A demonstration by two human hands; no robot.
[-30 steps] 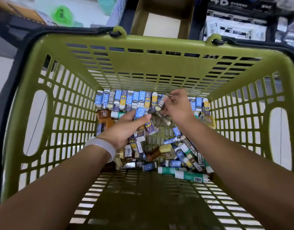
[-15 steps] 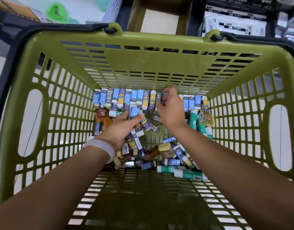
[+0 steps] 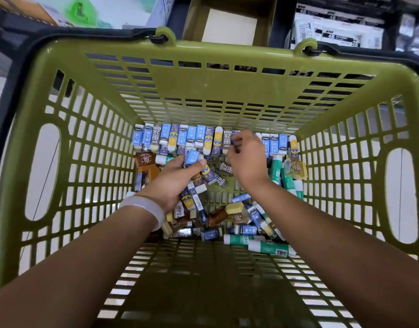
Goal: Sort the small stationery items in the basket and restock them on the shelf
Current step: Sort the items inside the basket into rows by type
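A green plastic basket point(image 3: 203, 91) holds several small stationery items on its floor. A row of blue and yellow erasers point(image 3: 180, 138) stands lined up against the far wall. My left hand point(image 3: 173, 178) grips a bunch of erasers, one blue eraser point(image 3: 191, 157) sticking up under the thumb. My right hand point(image 3: 247, 159) reaches into the row and pinches a small blue eraser point(image 3: 234, 137) at its fingertips. Loose erasers, brown bottle-shaped items point(image 3: 145, 160) and green glue sticks point(image 3: 267, 247) lie scattered below the hands.
Behind the basket stands an open brown cardboard box point(image 3: 229, 22). White boxes marked 4B point(image 3: 336, 31) sit at the back right, and a white box with green packaging point(image 3: 80, 10) at the back left. Black basket handles point(image 3: 19, 50) hang outside the rim.
My right hand moved from the loose pile to the far row with an eraser in its fingertips. My left hand stayed where it was, holding its bunch.
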